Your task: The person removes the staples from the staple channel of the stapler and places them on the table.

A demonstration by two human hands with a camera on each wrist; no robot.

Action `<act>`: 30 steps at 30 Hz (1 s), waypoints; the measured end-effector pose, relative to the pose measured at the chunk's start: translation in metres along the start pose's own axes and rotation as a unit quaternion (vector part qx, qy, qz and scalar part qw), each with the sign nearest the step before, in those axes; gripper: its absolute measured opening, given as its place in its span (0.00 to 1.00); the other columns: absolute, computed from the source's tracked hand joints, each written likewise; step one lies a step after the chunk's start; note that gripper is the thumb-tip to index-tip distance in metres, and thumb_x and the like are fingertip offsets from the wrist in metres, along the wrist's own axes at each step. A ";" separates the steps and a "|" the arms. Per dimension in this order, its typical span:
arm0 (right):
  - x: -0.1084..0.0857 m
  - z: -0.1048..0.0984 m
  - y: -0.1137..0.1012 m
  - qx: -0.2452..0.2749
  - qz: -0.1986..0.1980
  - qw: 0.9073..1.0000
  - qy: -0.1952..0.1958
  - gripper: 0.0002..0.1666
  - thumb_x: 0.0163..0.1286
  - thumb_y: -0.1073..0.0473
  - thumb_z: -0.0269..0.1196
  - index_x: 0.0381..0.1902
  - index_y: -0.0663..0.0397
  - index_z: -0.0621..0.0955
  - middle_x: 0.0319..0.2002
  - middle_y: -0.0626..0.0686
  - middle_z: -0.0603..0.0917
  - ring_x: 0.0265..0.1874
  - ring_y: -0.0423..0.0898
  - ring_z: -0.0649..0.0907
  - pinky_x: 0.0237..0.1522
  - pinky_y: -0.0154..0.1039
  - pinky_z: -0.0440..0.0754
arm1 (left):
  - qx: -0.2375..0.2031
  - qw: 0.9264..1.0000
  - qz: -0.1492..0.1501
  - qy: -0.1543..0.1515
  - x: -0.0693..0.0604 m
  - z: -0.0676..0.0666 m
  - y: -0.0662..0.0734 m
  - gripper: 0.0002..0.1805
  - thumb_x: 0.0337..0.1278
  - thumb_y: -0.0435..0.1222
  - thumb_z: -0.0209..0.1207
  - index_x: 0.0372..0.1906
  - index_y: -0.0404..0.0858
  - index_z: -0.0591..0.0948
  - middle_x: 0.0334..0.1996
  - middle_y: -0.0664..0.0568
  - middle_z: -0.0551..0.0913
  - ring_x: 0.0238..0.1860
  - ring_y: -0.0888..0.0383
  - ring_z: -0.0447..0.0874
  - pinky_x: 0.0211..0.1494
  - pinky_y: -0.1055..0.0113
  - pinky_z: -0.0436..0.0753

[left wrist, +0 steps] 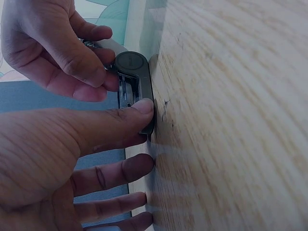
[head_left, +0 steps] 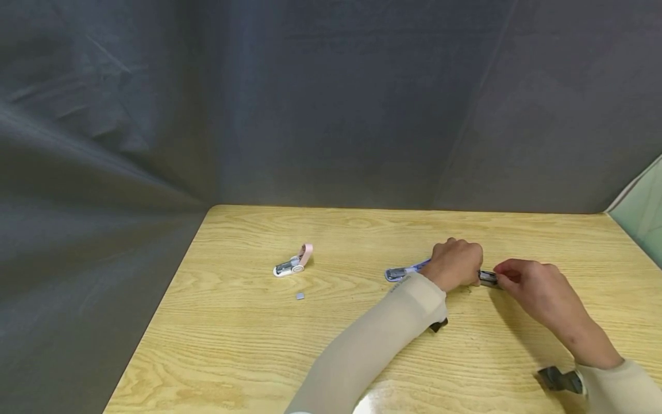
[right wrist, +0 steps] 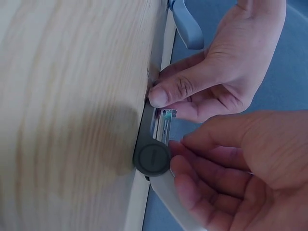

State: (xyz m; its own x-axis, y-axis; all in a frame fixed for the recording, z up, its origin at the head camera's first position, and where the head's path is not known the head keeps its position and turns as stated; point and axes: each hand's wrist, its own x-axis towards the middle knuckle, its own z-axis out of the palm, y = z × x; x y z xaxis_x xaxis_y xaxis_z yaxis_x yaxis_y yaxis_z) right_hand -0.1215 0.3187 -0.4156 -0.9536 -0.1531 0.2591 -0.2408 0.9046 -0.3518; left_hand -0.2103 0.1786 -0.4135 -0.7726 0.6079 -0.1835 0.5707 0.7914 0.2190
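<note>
A small dark grey stapler (head_left: 488,278) with a round pivot stands on the table at the right, its metal channel (right wrist: 164,126) bare and its pale lever (right wrist: 174,199) swung away. My left hand (head_left: 457,261) holds the stapler's front end, the thumb (left wrist: 139,108) lying over the base. At the channel beside the pivot, the fingers of my right hand (head_left: 538,290) are curled and pinch the stapler's inner part. Whether a smaller piece sits between those fingertips is hidden. A blue stapler (head_left: 395,275) lies just left of my left hand, partly covered by it.
Farther left on the wooden table (head_left: 233,333) lies a white stapler (head_left: 287,268) with its pink lever raised. A small grey block (head_left: 300,296), perhaps staples, lies in front of it. Dark sheeting (head_left: 362,115) hangs behind the table and on its left.
</note>
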 end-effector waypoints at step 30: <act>0.002 0.009 -0.003 0.026 0.018 0.999 0.022 0.05 0.63 0.70 0.73 0.37 0.63 0.88 0.32 0.58 0.89 0.21 0.41 0.81 0.18 0.35 0.73 | -0.003 1.000 0.007 0.011 0.000 0.000 -0.001 0.11 0.61 0.48 0.72 0.24 0.56 0.84 0.22 0.67 0.78 0.37 0.62 0.75 0.37 0.62 0.76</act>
State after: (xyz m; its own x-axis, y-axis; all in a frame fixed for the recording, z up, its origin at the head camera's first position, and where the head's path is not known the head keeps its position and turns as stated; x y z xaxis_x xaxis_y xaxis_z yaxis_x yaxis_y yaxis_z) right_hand -0.1243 0.3120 -0.4217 -0.9530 -0.1027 0.2851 -0.2173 0.8872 -0.4070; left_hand -0.2108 0.1777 -0.4133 -0.7712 0.6164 -0.1588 0.5790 0.7830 0.2274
